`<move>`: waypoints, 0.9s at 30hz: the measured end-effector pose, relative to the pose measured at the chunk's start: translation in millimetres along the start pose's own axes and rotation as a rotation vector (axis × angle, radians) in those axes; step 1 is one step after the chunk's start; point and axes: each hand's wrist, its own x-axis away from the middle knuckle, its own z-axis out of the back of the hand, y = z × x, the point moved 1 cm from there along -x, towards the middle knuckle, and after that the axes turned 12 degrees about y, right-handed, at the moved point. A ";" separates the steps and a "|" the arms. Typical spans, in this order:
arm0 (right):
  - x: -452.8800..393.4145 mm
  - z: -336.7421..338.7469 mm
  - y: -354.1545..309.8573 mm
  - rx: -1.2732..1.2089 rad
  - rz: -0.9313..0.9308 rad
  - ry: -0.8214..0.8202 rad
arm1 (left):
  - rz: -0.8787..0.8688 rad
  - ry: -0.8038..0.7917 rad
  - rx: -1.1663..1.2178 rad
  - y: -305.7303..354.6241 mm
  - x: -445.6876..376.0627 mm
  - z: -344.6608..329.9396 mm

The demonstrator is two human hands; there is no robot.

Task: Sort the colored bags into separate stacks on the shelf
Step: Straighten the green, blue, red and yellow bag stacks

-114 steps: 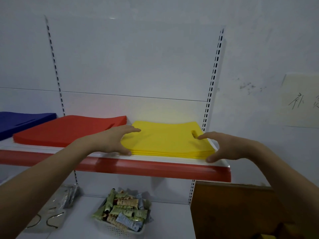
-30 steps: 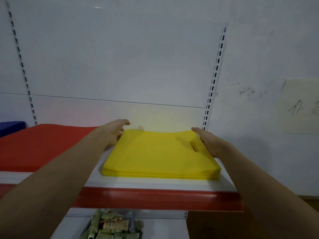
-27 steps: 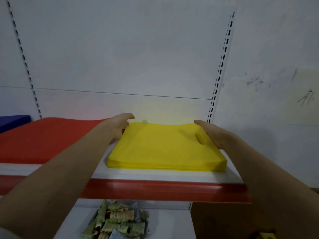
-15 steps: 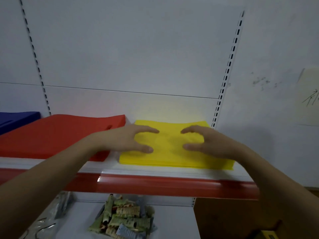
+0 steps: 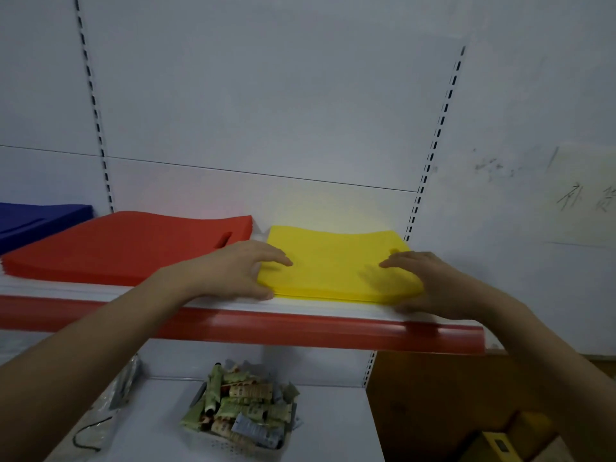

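Bracketing the yellow stack (image 5: pixel 336 268) on the shelf (image 5: pixel 300 331), both hands are lying spread-fingered. The left hand (image 5: pixel 233 271) is touching its left edge, the right hand (image 5: pixel 430 281) its right front corner, neither gripping.

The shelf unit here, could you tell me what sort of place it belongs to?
Probably a small shop or stockroom: a shelf with a red front strip, slotted uprights on white back panels, and a basket of packaged tubes on the shelf below.

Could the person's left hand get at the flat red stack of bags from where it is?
Probably yes: the left hand rests at the yellow stack's left edge, right beside the red stack, with nothing between them.
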 end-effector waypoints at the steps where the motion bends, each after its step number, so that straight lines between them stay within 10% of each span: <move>1: 6.3 4.4 10.4 0.033 -0.050 -0.001 | 0.012 0.001 0.010 -0.8 1.6 0.9; 11: 20.8 -5.4 38.4 -0.697 -0.489 0.141 | 0.250 -0.069 -0.206 34.0 0.9 -3.3; 19: -11.3 -24.1 54.7 -1.017 -0.731 0.219 | 0.792 0.085 0.526 23.6 -31.6 -33.9; 27: -22.2 -28.6 54.1 -1.050 -0.736 0.147 | 0.894 0.169 0.767 -17.1 -32.6 -46.2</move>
